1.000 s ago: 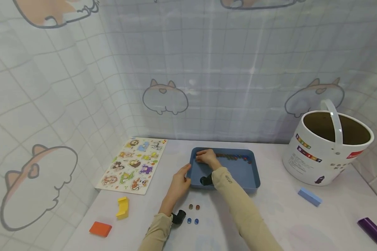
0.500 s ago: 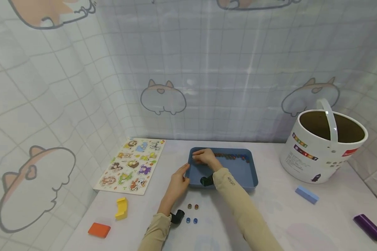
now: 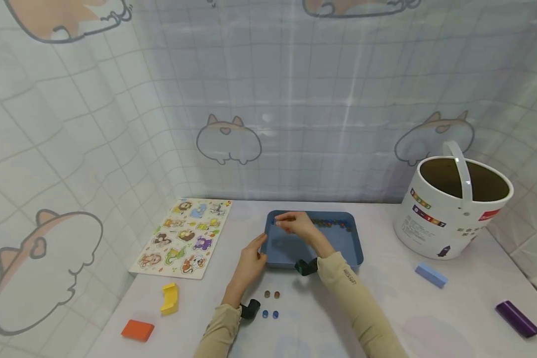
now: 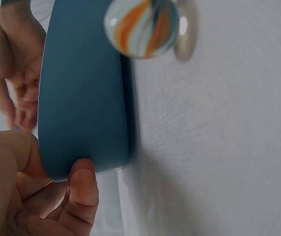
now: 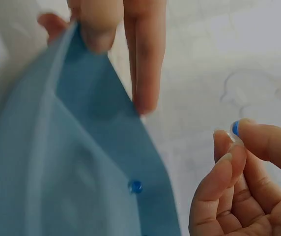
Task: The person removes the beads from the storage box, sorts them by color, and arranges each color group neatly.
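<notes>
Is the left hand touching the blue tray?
Touching. The left wrist view shows the left hand gripping the corner of the blue tray, thumb pressed against its outer wall. The head view agrees: that hand sits on the tray's left edge.

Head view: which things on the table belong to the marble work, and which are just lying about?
In use: shallow blue plastic tray; row of small glass marbles; blue marble pinched by right hand; left hand gripping the tray.

Idle: white handled bucket; animal puzzle board; yellow block; orange block; purple block.
</notes>
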`<state>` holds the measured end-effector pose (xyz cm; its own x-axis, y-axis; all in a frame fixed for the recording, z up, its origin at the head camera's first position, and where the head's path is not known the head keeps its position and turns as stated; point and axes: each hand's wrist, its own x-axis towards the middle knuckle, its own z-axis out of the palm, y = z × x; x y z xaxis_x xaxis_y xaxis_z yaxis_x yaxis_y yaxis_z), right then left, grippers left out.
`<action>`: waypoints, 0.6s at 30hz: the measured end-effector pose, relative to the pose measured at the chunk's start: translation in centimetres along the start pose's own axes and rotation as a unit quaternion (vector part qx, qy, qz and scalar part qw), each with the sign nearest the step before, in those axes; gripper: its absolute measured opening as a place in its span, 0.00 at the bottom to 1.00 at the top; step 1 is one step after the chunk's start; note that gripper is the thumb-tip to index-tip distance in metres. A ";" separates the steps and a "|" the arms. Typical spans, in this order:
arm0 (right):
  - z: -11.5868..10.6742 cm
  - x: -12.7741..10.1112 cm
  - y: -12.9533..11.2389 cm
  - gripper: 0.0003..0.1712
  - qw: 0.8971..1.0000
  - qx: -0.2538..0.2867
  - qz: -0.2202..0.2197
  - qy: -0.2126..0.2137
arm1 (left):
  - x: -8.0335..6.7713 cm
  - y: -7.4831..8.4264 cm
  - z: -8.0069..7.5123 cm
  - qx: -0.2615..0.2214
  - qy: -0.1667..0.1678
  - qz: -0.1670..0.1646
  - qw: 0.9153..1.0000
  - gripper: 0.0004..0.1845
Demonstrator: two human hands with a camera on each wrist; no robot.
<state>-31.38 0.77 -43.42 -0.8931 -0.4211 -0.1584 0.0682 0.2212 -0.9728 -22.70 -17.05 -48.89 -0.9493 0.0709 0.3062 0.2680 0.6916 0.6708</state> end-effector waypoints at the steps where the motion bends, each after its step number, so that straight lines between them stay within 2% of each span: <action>1: 0.0 -0.5 0.0 0.20 1.000 0.001 -0.005 -0.006 | 0.0 0.0 0.0 0.003 0.001 0.002 1.000 0.31; 9: 0.4 -5.0 0.9 0.21 0.996 -0.019 -0.062 -0.066 | 0.1 -0.3 0.1 0.002 0.000 0.003 1.000 0.31; 14: 1.2 -8.0 2.4 0.21 0.992 -0.033 -0.072 -0.101 | 0.0 -0.2 0.0 -0.005 0.002 0.004 1.000 0.31; 18: 2.0 -9.9 4.2 0.17 0.989 -0.043 -0.077 -0.121 | -0.2 0.0 0.0 -0.002 0.017 0.023 1.000 0.30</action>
<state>-21.42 4.10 -46.24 -0.7570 -0.6511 -0.0558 -0.1078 0.2086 -0.9720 -22.47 -17.07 -48.98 -0.9300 0.0776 0.3591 0.3115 0.6849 0.6587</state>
